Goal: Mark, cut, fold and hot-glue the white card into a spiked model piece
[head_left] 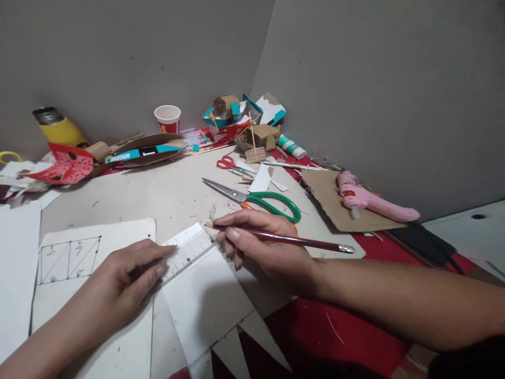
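Head view: your left hand [126, 273] presses flat, fingers spread, on the clear ruler [185, 252], which lies across the white card piece [205, 300]. Your right hand [264, 247] pinches a red pencil [284, 238], tip at the ruler's edge. No ruled line visible on that card yet; marking and cutting look outstanding. Green-handled scissors [260, 200] lie just beyond.

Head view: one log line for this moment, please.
left hand: pressing clear ruler on white card | right hand: holding pencil, tip at ruler edge | green scissors: lying behind
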The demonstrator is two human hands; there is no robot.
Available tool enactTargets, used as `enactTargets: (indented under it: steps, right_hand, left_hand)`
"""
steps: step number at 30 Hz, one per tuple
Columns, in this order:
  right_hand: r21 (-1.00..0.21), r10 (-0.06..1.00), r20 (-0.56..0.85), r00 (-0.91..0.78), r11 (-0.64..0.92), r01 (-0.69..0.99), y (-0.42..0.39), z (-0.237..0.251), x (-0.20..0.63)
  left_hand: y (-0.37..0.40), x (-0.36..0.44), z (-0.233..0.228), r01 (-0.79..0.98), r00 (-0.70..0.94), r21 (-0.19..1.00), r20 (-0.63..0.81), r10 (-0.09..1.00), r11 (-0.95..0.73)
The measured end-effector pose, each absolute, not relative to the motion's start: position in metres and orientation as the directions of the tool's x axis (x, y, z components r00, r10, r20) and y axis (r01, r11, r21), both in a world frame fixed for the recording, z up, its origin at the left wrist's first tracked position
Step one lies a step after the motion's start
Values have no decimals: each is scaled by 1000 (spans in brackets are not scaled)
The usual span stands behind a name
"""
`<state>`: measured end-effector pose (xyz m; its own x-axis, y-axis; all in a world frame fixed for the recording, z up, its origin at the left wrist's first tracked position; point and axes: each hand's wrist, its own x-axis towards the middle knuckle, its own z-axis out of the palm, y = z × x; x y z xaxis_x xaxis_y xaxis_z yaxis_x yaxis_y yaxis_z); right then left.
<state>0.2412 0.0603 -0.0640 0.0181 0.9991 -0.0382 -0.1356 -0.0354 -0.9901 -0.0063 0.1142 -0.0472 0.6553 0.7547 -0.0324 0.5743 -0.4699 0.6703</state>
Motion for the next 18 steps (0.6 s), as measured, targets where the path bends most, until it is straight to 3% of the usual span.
enactTargets:
  steps: [8,18]
  right_hand:
    - [-990,999,17,33,21,-137,66,-57,245]
    - [-978,997,-75,28,-68,-197,75,-55,247]
  left_hand:
    - [115,-5,-42,578,695,595,0,719,-559]
    - [118,-3,-39,567,713,558,35,700,-606]
